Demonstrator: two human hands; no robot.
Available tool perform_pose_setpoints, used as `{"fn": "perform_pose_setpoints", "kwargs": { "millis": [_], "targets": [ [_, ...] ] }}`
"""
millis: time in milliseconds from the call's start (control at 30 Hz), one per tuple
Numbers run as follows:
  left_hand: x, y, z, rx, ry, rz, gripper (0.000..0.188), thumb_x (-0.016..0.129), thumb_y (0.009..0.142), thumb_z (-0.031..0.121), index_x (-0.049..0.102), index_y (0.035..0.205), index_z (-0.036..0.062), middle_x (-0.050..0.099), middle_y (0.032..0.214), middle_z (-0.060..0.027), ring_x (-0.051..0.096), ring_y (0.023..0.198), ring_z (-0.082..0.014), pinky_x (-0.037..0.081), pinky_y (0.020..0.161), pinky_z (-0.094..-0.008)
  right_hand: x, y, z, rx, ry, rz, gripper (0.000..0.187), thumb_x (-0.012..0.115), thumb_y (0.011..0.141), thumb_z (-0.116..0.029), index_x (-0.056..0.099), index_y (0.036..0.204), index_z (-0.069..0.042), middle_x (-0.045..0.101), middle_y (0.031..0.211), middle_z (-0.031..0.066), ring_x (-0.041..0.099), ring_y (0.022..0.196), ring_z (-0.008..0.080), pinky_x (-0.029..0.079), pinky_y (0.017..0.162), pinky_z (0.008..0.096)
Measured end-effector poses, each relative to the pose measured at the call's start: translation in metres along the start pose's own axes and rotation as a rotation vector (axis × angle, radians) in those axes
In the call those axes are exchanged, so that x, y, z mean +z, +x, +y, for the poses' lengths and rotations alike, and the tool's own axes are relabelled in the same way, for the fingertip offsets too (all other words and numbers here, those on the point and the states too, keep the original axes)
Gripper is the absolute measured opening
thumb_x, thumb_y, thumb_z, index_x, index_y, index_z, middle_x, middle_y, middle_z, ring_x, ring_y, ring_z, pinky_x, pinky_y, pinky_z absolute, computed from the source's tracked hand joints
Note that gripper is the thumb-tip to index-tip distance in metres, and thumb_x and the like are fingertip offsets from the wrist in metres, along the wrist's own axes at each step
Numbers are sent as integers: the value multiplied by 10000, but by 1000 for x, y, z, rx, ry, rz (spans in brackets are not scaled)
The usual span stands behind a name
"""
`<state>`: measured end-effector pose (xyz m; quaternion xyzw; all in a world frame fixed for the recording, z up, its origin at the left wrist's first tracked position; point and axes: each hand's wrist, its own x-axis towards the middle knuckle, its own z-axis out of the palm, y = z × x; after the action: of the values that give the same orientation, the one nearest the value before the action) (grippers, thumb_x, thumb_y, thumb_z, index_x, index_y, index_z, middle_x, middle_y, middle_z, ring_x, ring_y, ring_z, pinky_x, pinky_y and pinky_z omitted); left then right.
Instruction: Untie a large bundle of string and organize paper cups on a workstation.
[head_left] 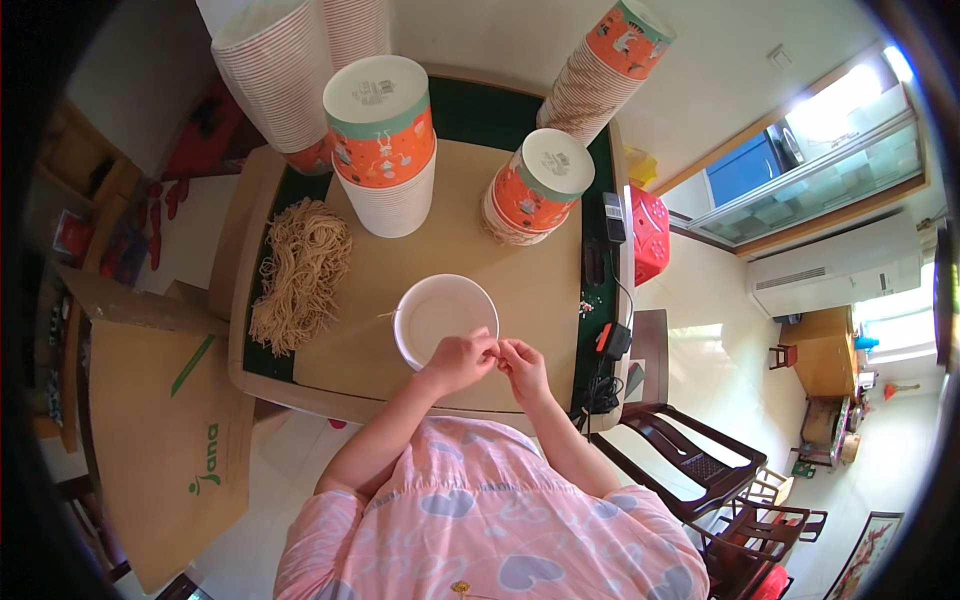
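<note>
A white paper tub (418, 322) stands mouth up at the near middle of the table, and a short bit of beige cord (385, 315) pokes out from its left side. At its near right rim, my left hand (458, 362) is closed in a pinch. My right hand (524, 372) pinches close beside it, fingertips almost meeting those of the left. Whatever lies between the fingers is too small to make out. Left of the tub lies a loose bundle of beige cords (302, 270).
Behind the tub stand an orange-and-green tub stack (380, 150), a shorter stack (538, 185) and taller stacks (275, 75) (605, 75). A black adapter with cables (612, 342) lies along the right table edge. A large cardboard box (165, 430) stands left, dark wooden chairs (700, 460) right.
</note>
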<state>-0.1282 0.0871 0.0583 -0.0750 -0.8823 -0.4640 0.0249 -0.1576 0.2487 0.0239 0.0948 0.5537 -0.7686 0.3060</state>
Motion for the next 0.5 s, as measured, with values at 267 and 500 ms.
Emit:
{"fn": "perform_pose_setpoints", "kwargs": {
  "millis": [267, 500],
  "targets": [
    [2, -1, -11, -174, -353, 37, 41, 640, 750, 51, 617, 783, 41, 590, 705, -18, 521, 578, -88, 431, 528, -243, -1, -4, -4, -88, -189, -55, 169, 577, 851, -54, 613, 1007, 3, 593, 793, 2, 507, 690, 71, 411, 645, 203],
    [0, 2, -10, -207, -384, 52, 70, 644, 759, 69, 639, 814, 25, 603, 665, -14, 505, 559, -61, 424, 512, -226, 6, 0, 0, -168, -286, 78, 134, 579, 850, -56, 617, 963, 4, 585, 765, 0, 510, 657, 71, 413, 604, 199]
  ]
}}
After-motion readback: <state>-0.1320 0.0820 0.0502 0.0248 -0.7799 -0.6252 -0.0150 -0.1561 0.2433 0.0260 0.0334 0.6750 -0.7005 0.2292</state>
